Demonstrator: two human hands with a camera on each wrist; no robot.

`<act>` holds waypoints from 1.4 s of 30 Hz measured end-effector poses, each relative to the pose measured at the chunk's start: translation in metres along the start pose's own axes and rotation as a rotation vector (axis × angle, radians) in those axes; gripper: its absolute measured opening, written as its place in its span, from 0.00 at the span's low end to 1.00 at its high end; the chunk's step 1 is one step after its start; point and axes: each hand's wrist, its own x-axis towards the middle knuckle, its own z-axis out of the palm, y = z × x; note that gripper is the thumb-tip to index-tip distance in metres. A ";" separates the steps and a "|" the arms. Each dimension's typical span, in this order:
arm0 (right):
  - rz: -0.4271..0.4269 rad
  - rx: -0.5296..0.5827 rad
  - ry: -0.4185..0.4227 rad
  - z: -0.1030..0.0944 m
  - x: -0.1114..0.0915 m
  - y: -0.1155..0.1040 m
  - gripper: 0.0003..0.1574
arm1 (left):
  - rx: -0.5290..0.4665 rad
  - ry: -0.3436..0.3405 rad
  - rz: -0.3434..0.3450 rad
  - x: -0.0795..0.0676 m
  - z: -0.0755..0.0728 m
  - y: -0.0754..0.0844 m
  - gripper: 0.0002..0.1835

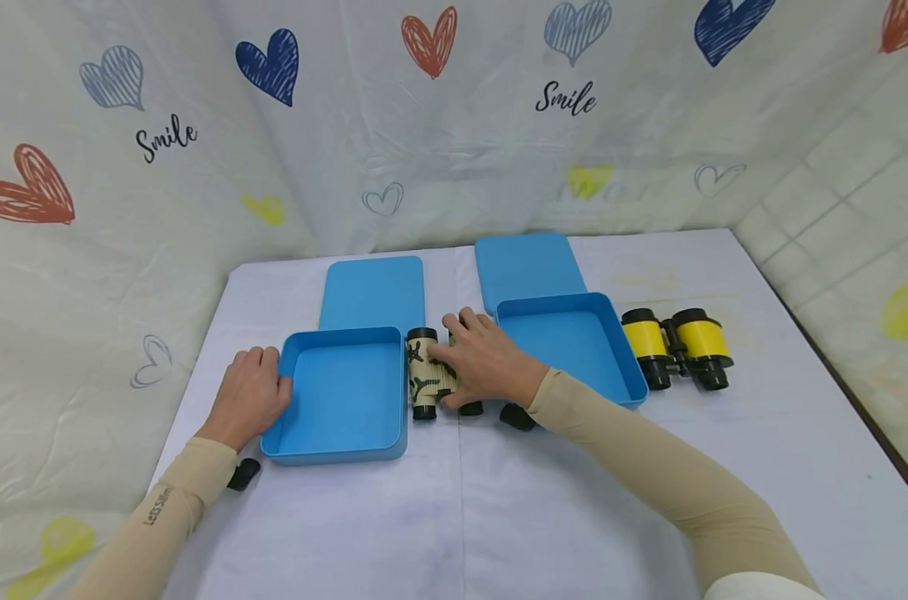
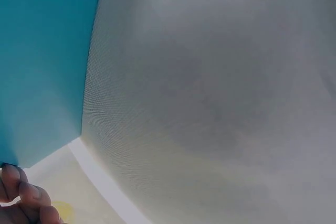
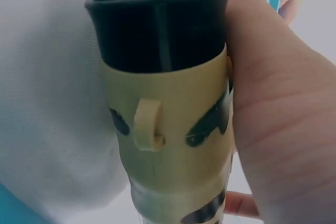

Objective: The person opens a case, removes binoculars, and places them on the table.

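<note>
In the head view, my left hand (image 1: 251,398) grips the left side of an open shallow blue box (image 1: 333,457), its thumb at the rim. The left wrist view shows curled fingertips (image 2: 29,192) at a corner of the box's blue wall (image 2: 44,66). My right hand (image 1: 491,362) holds camouflage binoculars (image 1: 423,379) that lie between two blue boxes, thumb on the near side and fingers reaching over the far end. In the right wrist view one tan barrel (image 3: 168,90) with a black end fills the middle, and the thumb (image 3: 278,93) presses along it.
A second blue box (image 1: 624,350) sits right of the right hand, with yellow and black binoculars (image 1: 676,346) beside it. Two flat blue lids (image 1: 374,292) lie behind the boxes. A white cloth covers the table (image 1: 393,533); a heart-printed curtain (image 1: 461,150) hangs behind.
</note>
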 end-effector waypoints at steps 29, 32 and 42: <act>0.081 0.088 -0.176 -0.001 0.001 0.007 0.50 | 0.103 -0.053 0.070 0.024 -0.004 0.001 0.17; 0.139 0.111 -0.206 -0.012 0.000 0.012 0.53 | 0.117 -0.079 0.059 0.027 -0.011 0.000 0.24; 0.222 0.079 -0.029 -0.052 -0.037 0.050 0.52 | 0.043 0.083 -0.054 0.032 -0.039 -0.013 0.33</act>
